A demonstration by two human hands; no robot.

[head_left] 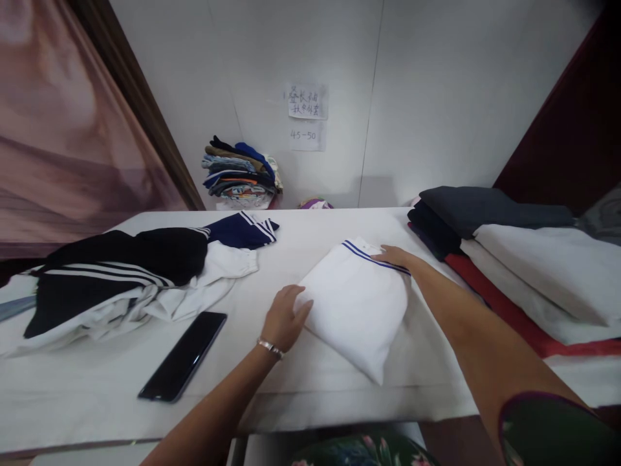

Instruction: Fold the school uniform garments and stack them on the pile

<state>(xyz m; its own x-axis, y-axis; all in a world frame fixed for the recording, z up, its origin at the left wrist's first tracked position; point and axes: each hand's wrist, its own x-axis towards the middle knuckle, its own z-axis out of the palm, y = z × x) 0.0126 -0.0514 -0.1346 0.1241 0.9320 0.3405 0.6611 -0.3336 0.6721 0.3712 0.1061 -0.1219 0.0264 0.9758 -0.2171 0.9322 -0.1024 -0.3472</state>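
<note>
Our left hand [285,318] curls at the left edge of the white garment [354,307] on our worktop [92,401]; our right hand [396,256] touches its striped far edge; we cannot tell whether either grips. Beyond it, paper notes [308,111] read "叠长袖" and "45-50".

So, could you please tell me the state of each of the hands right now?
Left hand: loosely curved at the white garment; grip cannot be told.
Right hand: on its blue-striped edge; whether it grips cannot be told.
</note>
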